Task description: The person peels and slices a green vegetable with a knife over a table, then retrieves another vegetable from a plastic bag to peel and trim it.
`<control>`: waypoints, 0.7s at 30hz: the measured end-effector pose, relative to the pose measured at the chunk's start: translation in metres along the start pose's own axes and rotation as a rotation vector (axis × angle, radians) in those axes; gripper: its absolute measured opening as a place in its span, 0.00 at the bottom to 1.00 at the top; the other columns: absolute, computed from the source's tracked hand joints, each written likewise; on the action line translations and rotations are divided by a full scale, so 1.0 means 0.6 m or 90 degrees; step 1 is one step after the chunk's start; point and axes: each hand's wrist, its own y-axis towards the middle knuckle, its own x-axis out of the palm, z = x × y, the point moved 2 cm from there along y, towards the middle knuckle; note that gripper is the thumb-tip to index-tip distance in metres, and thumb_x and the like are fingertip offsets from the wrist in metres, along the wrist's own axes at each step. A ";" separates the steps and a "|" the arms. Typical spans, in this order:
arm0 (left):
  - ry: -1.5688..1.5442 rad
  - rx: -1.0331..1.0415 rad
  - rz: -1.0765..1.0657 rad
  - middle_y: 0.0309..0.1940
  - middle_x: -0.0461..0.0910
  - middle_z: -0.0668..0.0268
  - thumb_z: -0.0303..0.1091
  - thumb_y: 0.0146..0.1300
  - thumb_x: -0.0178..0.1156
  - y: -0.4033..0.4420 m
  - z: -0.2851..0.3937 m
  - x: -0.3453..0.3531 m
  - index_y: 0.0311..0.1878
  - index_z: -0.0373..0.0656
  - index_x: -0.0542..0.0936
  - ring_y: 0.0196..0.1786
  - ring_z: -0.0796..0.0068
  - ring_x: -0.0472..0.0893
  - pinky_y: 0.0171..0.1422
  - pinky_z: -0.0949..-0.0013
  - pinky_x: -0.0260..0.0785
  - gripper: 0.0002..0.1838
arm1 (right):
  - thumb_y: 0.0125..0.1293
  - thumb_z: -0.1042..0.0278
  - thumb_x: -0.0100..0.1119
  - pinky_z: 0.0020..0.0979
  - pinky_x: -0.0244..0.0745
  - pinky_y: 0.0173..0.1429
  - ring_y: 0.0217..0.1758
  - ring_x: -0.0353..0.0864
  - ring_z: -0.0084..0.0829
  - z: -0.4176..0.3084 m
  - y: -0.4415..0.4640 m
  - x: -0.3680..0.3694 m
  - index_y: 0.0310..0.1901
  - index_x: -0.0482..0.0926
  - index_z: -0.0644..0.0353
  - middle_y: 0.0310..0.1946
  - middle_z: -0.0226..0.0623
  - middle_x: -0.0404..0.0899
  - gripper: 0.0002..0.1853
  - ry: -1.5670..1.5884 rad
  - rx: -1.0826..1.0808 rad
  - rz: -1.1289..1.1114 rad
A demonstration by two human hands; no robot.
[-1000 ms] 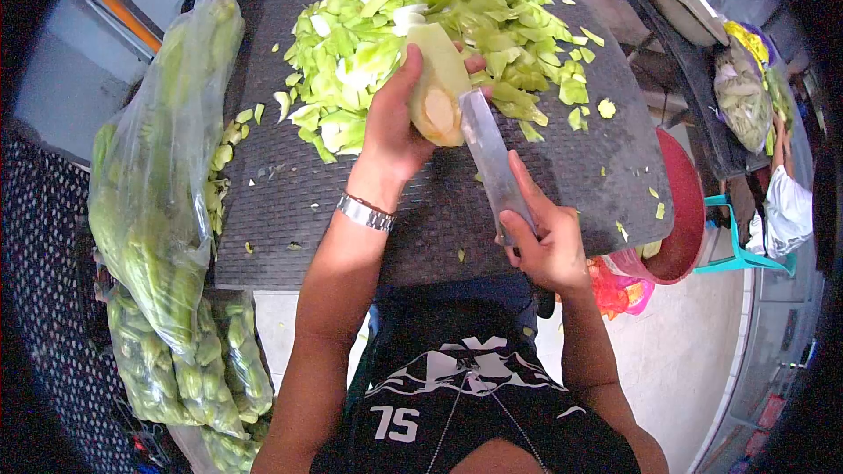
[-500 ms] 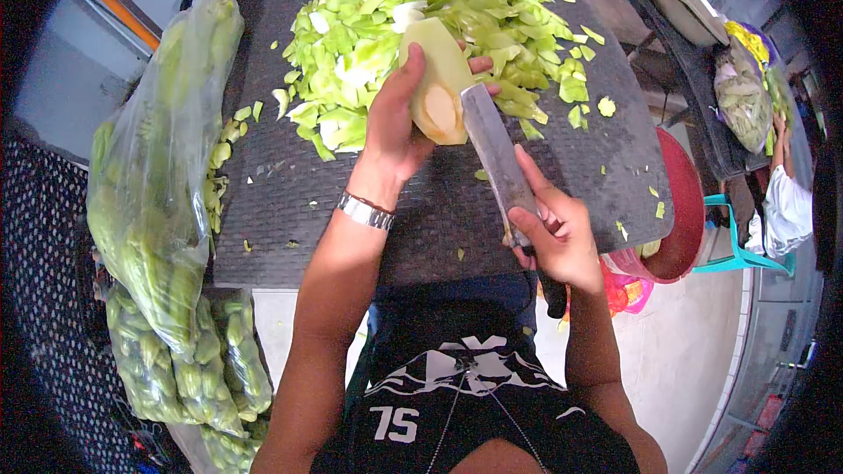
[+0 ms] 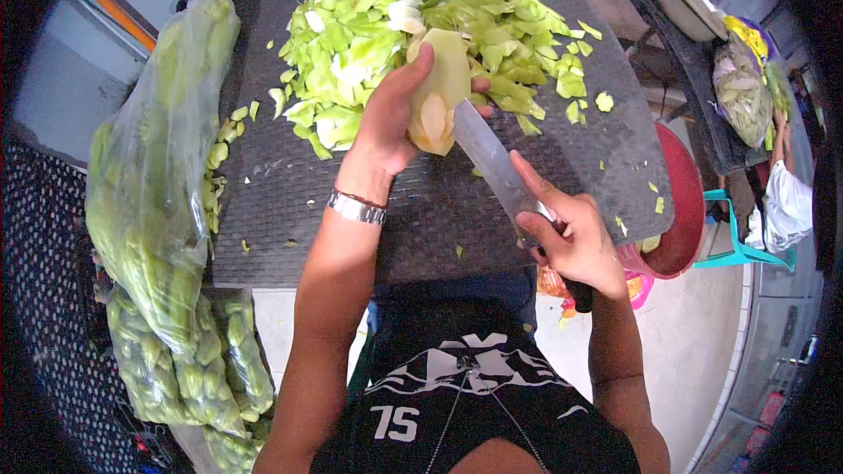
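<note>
Across the far half of a dark table [image 3: 290, 211] spreads a broad pile of green peelings [image 3: 369, 35], taking up much of the top behind the work. Just in front, over its near edge, the left hand [image 3: 392, 114] is clamped around a pale peeled vegetable [image 3: 450, 70], thumb along one side and fingertips showing past the other. The right hand [image 3: 575, 237] is closed on a knife [image 3: 496, 158], whose blade slants up to the vegetable's side near its browned end; whether the edge is cutting in, I cannot tell. The hands are apart, bridged by the blade.

Along the table's left side, a long clear bag [image 3: 162, 175] of green vegetables crowds the edge, with loose scraps [image 3: 218, 158] beside it and smaller filled bags [image 3: 198, 369] below. Close by the right edge sits a red tub [image 3: 683, 202], partly hidden by the tabletop, and a teal stool [image 3: 742, 241] beyond it. Farther right, another person's arm [image 3: 781, 136] reaches beside a bag of produce [image 3: 740, 92]; a basin [image 3: 680, 0] sits above that.
</note>
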 end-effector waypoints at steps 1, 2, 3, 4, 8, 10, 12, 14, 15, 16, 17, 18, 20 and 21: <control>-0.001 0.004 0.006 0.53 0.82 0.44 0.57 0.78 0.49 -0.001 -0.001 0.003 0.68 0.36 0.67 0.48 0.46 0.87 0.56 0.50 0.81 0.32 | 0.72 0.77 0.60 0.25 0.74 0.29 0.21 0.78 0.17 0.008 -0.001 0.003 0.78 0.65 0.45 0.26 0.27 0.84 0.34 0.049 0.008 -0.007; -0.001 0.008 0.012 0.54 0.82 0.44 0.58 0.78 0.49 -0.003 -0.002 0.006 0.68 0.36 0.67 0.49 0.45 0.87 0.56 0.50 0.81 0.32 | 0.73 0.77 0.59 0.24 0.73 0.28 0.21 0.77 0.17 0.023 -0.002 0.009 0.78 0.64 0.45 0.27 0.28 0.84 0.34 0.099 0.016 -0.014; -0.001 0.013 0.017 0.54 0.82 0.44 0.58 0.78 0.48 -0.004 -0.003 0.008 0.68 0.36 0.67 0.49 0.45 0.87 0.56 0.50 0.81 0.33 | 0.73 0.77 0.59 0.24 0.73 0.27 0.21 0.77 0.17 0.034 -0.002 0.014 0.79 0.63 0.46 0.27 0.28 0.83 0.34 0.148 0.023 -0.021; -0.014 0.009 0.015 0.54 0.82 0.43 0.58 0.78 0.48 -0.003 -0.004 0.009 0.69 0.36 0.67 0.50 0.44 0.87 0.56 0.50 0.81 0.33 | 0.74 0.77 0.58 0.24 0.72 0.26 0.21 0.76 0.17 0.039 -0.002 0.018 0.79 0.62 0.46 0.27 0.28 0.83 0.35 0.202 0.041 -0.030; -0.026 0.006 0.007 0.59 0.79 0.40 0.60 0.78 0.46 -0.001 -0.008 -0.001 0.73 0.37 0.63 0.55 0.37 0.84 0.62 0.44 0.78 0.36 | 0.75 0.75 0.57 0.23 0.69 0.23 0.20 0.74 0.17 0.051 0.004 0.030 0.81 0.58 0.47 0.27 0.28 0.80 0.35 0.326 0.066 -0.055; -0.019 0.004 0.009 0.61 0.78 0.38 0.60 0.78 0.45 0.002 -0.008 0.000 0.74 0.37 0.61 0.57 0.34 0.82 0.64 0.41 0.76 0.37 | 0.76 0.73 0.57 0.22 0.68 0.22 0.20 0.73 0.17 0.052 0.006 0.027 0.81 0.57 0.48 0.26 0.28 0.80 0.35 0.352 0.059 -0.064; -0.021 0.001 0.027 0.61 0.77 0.38 0.60 0.78 0.45 0.000 -0.007 0.001 0.75 0.37 0.60 0.57 0.33 0.82 0.64 0.39 0.76 0.37 | 0.77 0.71 0.57 0.23 0.68 0.21 0.20 0.73 0.17 0.051 0.009 0.023 0.81 0.56 0.50 0.26 0.27 0.79 0.35 0.391 0.056 -0.088; -0.023 0.004 0.030 0.62 0.77 0.38 0.60 0.78 0.44 0.000 -0.005 0.001 0.75 0.37 0.60 0.58 0.33 0.82 0.65 0.38 0.75 0.37 | 0.77 0.69 0.57 0.23 0.68 0.20 0.19 0.73 0.17 0.056 0.012 0.023 0.81 0.56 0.51 0.26 0.28 0.79 0.34 0.404 0.041 -0.101; -0.025 0.004 0.031 0.62 0.77 0.38 0.60 0.78 0.44 -0.001 -0.006 0.001 0.75 0.37 0.60 0.58 0.33 0.82 0.65 0.38 0.75 0.37 | 0.78 0.68 0.57 0.23 0.67 0.20 0.19 0.74 0.17 0.059 0.012 0.024 0.81 0.55 0.52 0.26 0.28 0.79 0.34 0.412 0.034 -0.107; -0.023 0.006 0.033 0.62 0.76 0.38 0.60 0.78 0.44 -0.001 -0.006 0.001 0.75 0.36 0.60 0.57 0.33 0.82 0.65 0.38 0.75 0.37 | 0.78 0.69 0.56 0.23 0.67 0.20 0.19 0.73 0.17 0.060 0.012 0.025 0.81 0.55 0.52 0.25 0.29 0.79 0.34 0.420 0.045 -0.104; -0.021 0.009 0.034 0.62 0.76 0.38 0.60 0.78 0.44 -0.001 -0.006 0.001 0.74 0.36 0.60 0.57 0.34 0.82 0.65 0.38 0.75 0.37 | 0.78 0.69 0.56 0.23 0.67 0.20 0.19 0.73 0.17 0.062 0.012 0.025 0.81 0.55 0.52 0.25 0.29 0.79 0.34 0.427 0.057 -0.102; -0.019 0.012 0.036 0.62 0.76 0.38 0.60 0.78 0.45 -0.001 -0.007 0.002 0.74 0.35 0.61 0.57 0.34 0.82 0.64 0.38 0.75 0.37 | 0.78 0.69 0.56 0.23 0.67 0.19 0.19 0.73 0.17 0.063 0.011 0.025 0.81 0.55 0.52 0.25 0.29 0.79 0.34 0.435 0.069 -0.100; -0.052 0.039 0.046 0.59 0.78 0.40 0.59 0.79 0.46 0.000 -0.009 0.003 0.71 0.35 0.64 0.55 0.38 0.84 0.60 0.43 0.78 0.35 | 0.78 0.70 0.55 0.23 0.67 0.19 0.18 0.73 0.18 0.055 0.009 0.026 0.81 0.54 0.51 0.24 0.29 0.79 0.34 0.401 0.052 -0.090; -0.068 0.053 0.052 0.58 0.79 0.41 0.58 0.79 0.46 0.000 -0.011 0.004 0.69 0.35 0.65 0.54 0.41 0.85 0.58 0.45 0.80 0.34 | 0.78 0.70 0.55 0.23 0.67 0.19 0.17 0.73 0.18 0.049 0.007 0.027 0.81 0.54 0.50 0.24 0.30 0.79 0.34 0.384 0.044 -0.086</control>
